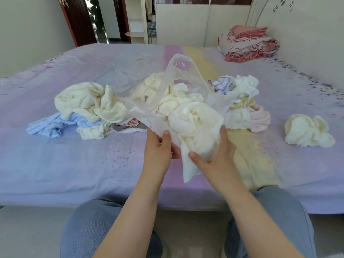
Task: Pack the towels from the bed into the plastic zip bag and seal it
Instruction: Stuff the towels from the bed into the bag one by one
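Observation:
A clear plastic zip bag (178, 81) stands crumpled over the middle of the bed, its mouth facing me. My left hand (160, 146) pinches the bag's near edge. My right hand (214, 155) grips a cream towel (195, 123) at the bag's mouth, one corner hanging down below my fingers. More cream towels show through the plastic. A cream towel (87, 101) and a light blue towel (50, 125) lie to the left. White, striped and pink towels (243, 101) are heaped to the right, and a lone cream towel (307, 131) lies farther right.
The bed (74, 164) has a lilac sheet with a pink and yellow stripe. A folded patterned blanket with a pink cloth on top (247, 43) sits at the far right corner. My knees in blue jeans are below the bed's front edge. Wardrobe and doorway stand behind.

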